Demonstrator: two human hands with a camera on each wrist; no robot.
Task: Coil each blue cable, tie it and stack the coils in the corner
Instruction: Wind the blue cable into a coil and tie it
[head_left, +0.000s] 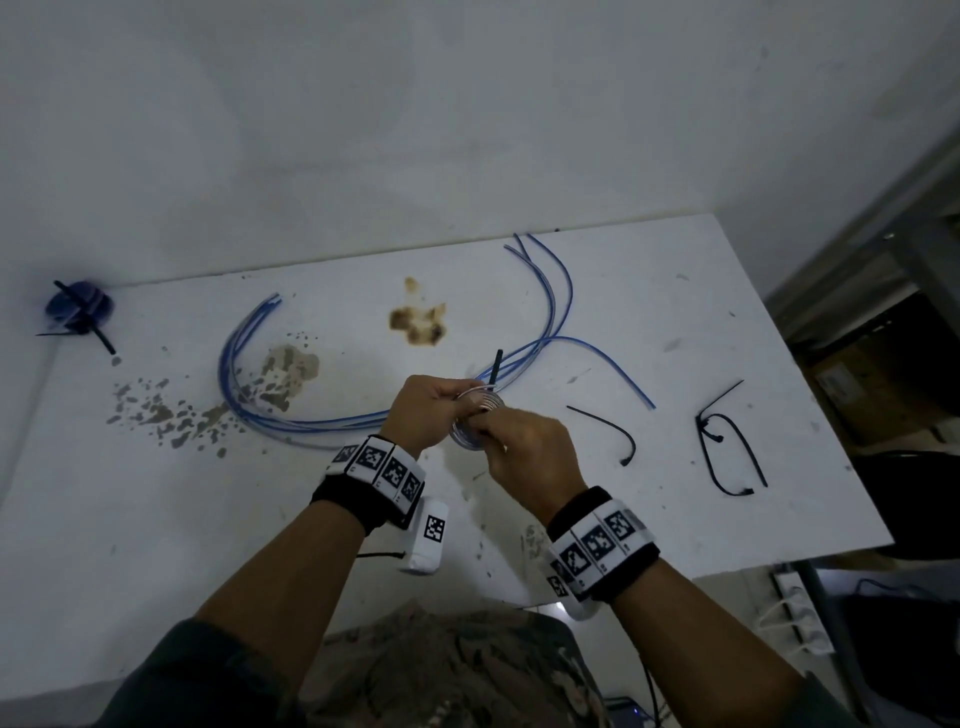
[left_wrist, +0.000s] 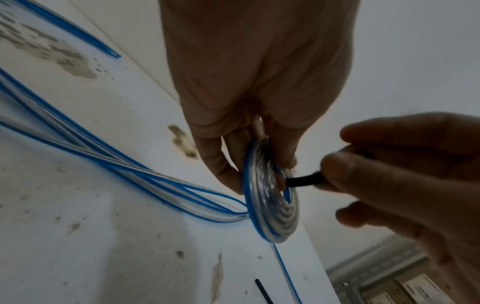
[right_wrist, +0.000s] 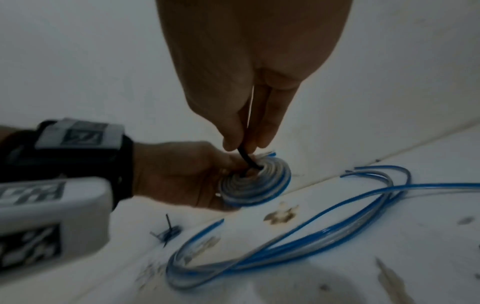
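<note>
My left hand (head_left: 452, 410) holds a small flat coil of blue cable (head_left: 475, 421) above the table; in the left wrist view its fingers (left_wrist: 284, 162) and thumb grip the coil (left_wrist: 270, 203) by its rim. My right hand (head_left: 491, 434) pinches a black zip tie (right_wrist: 248, 159) that passes through the coil's centre (right_wrist: 254, 185). The tie's far end (head_left: 497, 366) sticks up behind the coil. Several loose blue cables (head_left: 291, 418) lie curved across the table. A stack of tied blue coils (head_left: 78, 307) sits in the far left corner.
Spare black zip ties (head_left: 615, 434) (head_left: 727, 447) lie on the white table (head_left: 675, 322) to the right of my hands. Brown stains (head_left: 418, 322) mark the tabletop. The wall runs along the back edge. Boxes and a metal frame (head_left: 872, 332) stand beyond the right edge.
</note>
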